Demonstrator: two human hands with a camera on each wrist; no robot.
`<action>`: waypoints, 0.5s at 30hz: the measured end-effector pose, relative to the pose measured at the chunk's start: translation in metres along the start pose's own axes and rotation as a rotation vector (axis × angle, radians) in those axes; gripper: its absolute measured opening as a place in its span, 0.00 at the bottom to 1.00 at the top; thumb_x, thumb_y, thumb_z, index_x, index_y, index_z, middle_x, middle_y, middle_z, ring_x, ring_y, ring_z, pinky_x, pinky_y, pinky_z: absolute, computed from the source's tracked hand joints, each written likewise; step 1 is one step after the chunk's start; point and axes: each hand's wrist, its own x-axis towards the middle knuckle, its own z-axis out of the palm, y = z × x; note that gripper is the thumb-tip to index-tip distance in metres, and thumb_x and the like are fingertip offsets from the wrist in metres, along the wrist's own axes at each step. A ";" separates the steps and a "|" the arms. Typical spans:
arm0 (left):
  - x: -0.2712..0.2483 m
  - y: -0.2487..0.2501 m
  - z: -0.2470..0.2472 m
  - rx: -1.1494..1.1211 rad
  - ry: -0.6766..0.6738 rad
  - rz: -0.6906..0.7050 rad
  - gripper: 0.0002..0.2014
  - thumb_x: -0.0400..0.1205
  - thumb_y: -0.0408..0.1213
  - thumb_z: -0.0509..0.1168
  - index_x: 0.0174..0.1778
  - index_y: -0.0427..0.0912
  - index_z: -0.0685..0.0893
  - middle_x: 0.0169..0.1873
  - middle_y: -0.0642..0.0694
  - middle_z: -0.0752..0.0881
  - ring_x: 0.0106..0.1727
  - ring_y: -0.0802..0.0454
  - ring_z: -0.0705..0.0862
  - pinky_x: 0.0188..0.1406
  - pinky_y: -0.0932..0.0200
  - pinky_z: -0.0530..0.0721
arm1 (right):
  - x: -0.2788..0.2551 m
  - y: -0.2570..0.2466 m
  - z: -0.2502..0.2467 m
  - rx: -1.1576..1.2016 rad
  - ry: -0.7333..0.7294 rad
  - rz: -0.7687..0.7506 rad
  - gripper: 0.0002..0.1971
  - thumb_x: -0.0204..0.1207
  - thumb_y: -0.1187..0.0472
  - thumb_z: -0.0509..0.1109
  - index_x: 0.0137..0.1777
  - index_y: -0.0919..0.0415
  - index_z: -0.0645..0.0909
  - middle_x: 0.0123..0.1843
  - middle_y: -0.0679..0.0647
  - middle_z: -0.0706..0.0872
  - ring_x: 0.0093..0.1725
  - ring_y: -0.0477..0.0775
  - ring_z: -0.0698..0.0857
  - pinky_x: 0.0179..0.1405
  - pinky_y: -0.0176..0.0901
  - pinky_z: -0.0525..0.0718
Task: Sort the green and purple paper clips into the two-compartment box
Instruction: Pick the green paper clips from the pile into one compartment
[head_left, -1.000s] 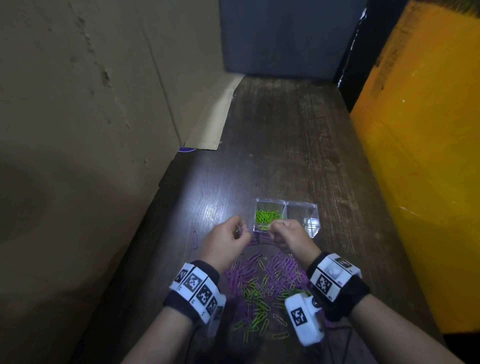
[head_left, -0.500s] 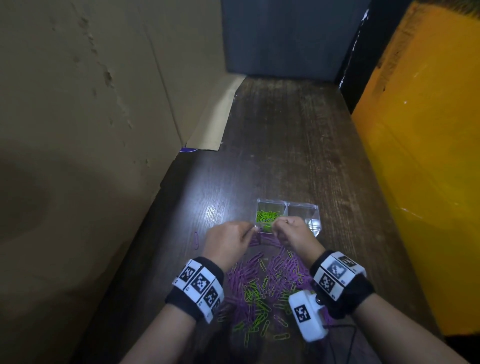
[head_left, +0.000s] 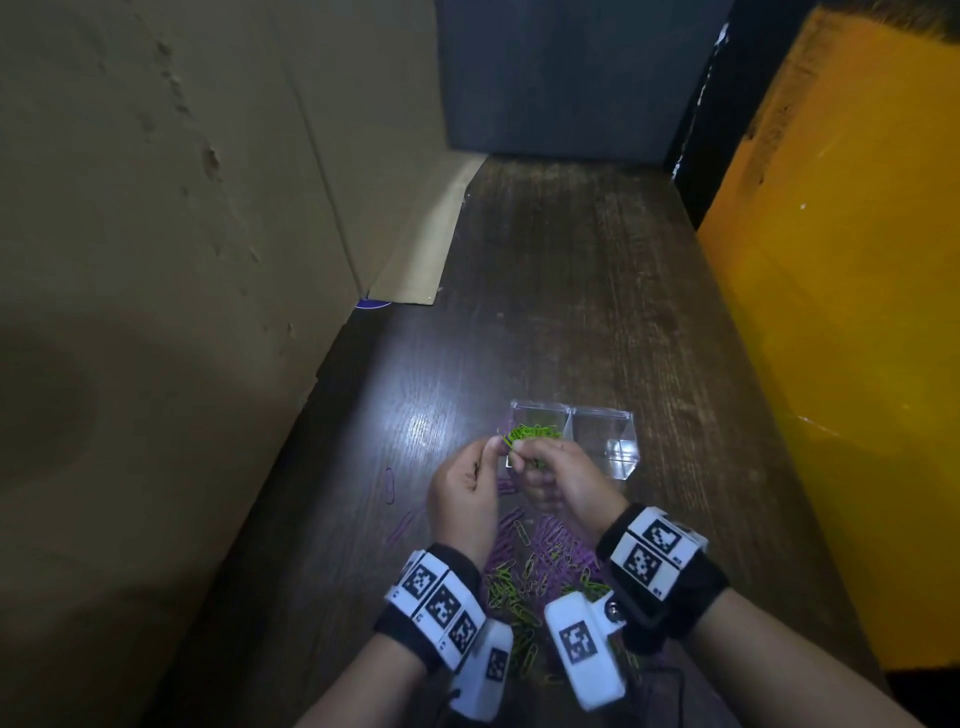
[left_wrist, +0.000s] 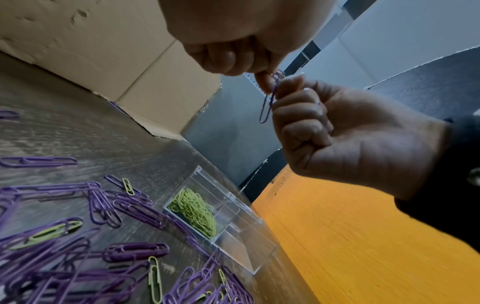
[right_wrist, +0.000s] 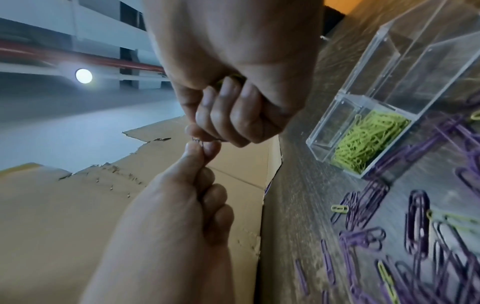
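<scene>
From overhead, my left hand and right hand meet before the clear box, hiding its near edge; cardboard flanks left. Left wrist view: both pinch one purple clip; green clips fill one compartment. Right wrist view: loose clips litter the table.

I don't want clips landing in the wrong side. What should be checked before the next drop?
1. Clip colour: the held clip is purple. Ok.
2. Grip: left hand and right hand both pinch it. Ok.
3. Green side: holds only green clips, as far as the views show. Ok.
4. Other compartment: looks empty, free for purple. Ok.
5. Hands above that compartment: they hang nearer the green side. Not ok.
6. Right hand's other contents: something green shows inside its curled fingers; what it is, cannot tell.
</scene>
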 end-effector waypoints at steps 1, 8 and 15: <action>-0.001 0.001 0.000 -0.013 0.000 -0.003 0.16 0.76 0.57 0.53 0.36 0.53 0.81 0.29 0.41 0.84 0.34 0.46 0.81 0.36 0.49 0.79 | -0.001 0.000 0.001 0.010 -0.003 0.011 0.19 0.82 0.63 0.54 0.28 0.58 0.71 0.14 0.42 0.60 0.13 0.39 0.55 0.16 0.31 0.47; 0.013 0.015 0.003 -0.265 0.159 -0.210 0.15 0.84 0.39 0.59 0.32 0.53 0.82 0.18 0.49 0.78 0.27 0.68 0.76 0.32 0.73 0.71 | -0.007 0.009 0.006 -0.048 -0.061 0.161 0.18 0.80 0.64 0.52 0.28 0.57 0.69 0.16 0.44 0.60 0.14 0.40 0.55 0.16 0.34 0.46; 0.042 -0.014 -0.018 0.079 -0.111 -0.220 0.12 0.83 0.41 0.62 0.35 0.51 0.87 0.36 0.49 0.86 0.41 0.54 0.84 0.42 0.63 0.76 | -0.017 0.004 -0.017 -0.161 0.039 0.071 0.20 0.82 0.68 0.55 0.30 0.63 0.80 0.15 0.44 0.64 0.12 0.39 0.57 0.12 0.30 0.52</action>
